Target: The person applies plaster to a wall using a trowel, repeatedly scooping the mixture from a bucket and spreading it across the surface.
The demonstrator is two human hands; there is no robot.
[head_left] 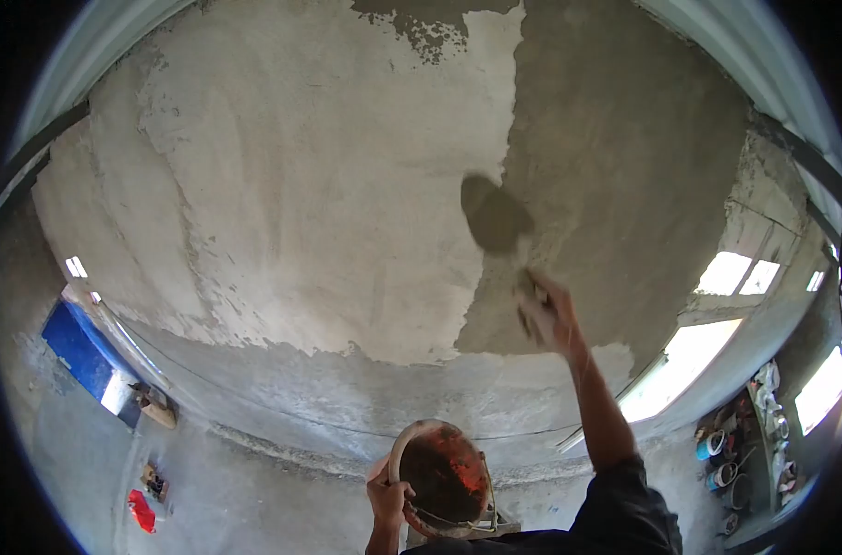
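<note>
My right hand (547,313) is closed round the handle of a trowel (495,215), which is smeared by motion. The trowel's dark blade is raised in front of the wall (347,176), overlapping the ragged border between the pale surface and the darker, wet-looking plaster (624,166). Down at my body, my left hand (387,497) grips the rim of a round bucket (481,481) tilted so its mouth faces me. Reddish patches mark the bucket's inside, and dark grey mortar (436,486) lies in it. A thin wire handle hangs at its lower side.
Below the plaster the wall turns bare grey and meets a concrete floor (254,490). Buckets (719,474) and clutter stand at the right, near bright windows (680,365). At the left are a blue door (74,347), a sack (157,407) and a red item (141,511).
</note>
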